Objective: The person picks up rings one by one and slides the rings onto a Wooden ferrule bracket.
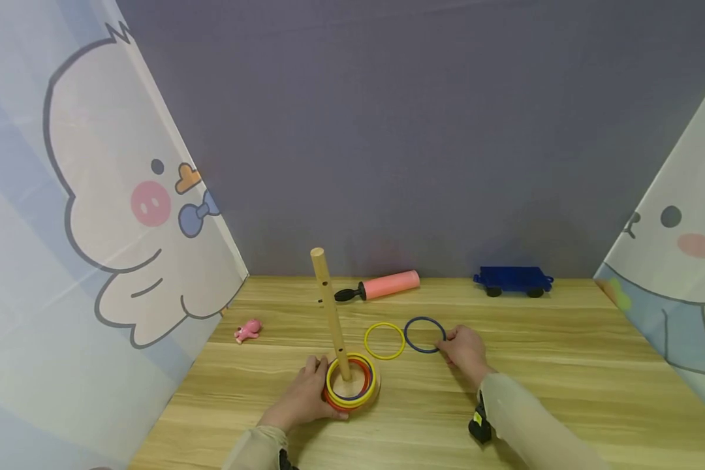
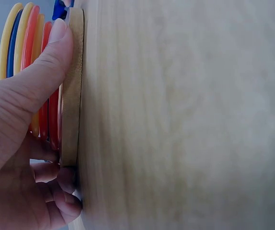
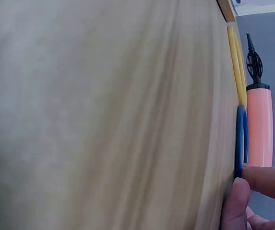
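My left hand [image 1: 305, 395] grips the round wooden base [image 2: 72, 96] of a ring-toss stand, thumb on the near side and fingers around the far side. From the base rises a wooden post [image 1: 331, 313], tilted in the head view. Yellow, red and blue rings [image 2: 28, 40] are stacked around its foot. On the right, my right hand [image 1: 467, 352] pinches the edge of a blue ring [image 1: 406, 333] between thumb and index finger, with the ring lying on the table. Beside that ring lies a yellow ring [image 1: 365, 341].
A pink hand pump [image 1: 390, 285] with a black nozzle lies behind the rings. At the back right stands a blue toy wagon [image 1: 512, 279]. A small pink toy figure [image 1: 249, 330] lies at the left. Grey cloth [image 1: 417, 143] closes off the table's back.
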Demonstrator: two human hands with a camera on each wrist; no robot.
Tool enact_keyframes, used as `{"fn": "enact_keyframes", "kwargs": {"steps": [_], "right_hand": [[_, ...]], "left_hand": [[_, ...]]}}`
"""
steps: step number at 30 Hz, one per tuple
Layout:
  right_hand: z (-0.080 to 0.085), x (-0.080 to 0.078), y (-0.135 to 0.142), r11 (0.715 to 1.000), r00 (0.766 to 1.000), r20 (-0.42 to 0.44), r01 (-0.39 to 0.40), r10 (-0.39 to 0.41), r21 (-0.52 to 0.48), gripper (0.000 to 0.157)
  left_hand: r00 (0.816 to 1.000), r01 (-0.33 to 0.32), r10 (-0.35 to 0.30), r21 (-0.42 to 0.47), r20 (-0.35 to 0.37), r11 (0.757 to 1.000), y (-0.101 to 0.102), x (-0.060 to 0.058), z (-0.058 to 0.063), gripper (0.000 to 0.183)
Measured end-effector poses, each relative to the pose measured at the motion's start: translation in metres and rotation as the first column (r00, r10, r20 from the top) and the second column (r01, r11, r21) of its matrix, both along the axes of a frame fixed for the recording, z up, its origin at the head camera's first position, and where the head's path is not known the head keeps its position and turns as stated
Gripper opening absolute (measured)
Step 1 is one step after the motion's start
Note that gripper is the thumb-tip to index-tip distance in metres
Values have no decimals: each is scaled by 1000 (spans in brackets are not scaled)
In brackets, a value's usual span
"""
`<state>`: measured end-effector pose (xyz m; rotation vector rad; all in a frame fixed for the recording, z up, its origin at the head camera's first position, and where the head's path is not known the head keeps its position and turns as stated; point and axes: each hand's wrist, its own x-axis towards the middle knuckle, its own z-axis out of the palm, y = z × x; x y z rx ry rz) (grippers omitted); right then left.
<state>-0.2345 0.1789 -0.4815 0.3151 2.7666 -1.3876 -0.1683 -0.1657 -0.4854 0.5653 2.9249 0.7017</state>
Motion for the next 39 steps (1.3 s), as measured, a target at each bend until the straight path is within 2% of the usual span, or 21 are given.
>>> {"fn": "enact_keyframes", "kwargs": {"steps": [10, 15, 25, 39], "right_hand": [[1, 2, 7, 1000, 1000, -17, -27, 26, -14, 11], [3, 5, 7, 998, 999, -14, -39, 40, 50, 3], [7, 12, 6, 985, 997, -4, -70, 72, 158, 3], [4, 22, 8, 993, 995, -44, -88, 91, 73, 3]], "left_hand": [[1000, 0, -1, 16, 7, 1000, 2, -1, 4, 120], [1000, 3, -3, 12, 4, 1000, 1, -2, 7, 119], [1000, 0, 0, 2, 1, 1000, 1, 0, 6, 120], [1000, -9, 9, 2, 8, 1000, 0, 1, 1, 122]]}}
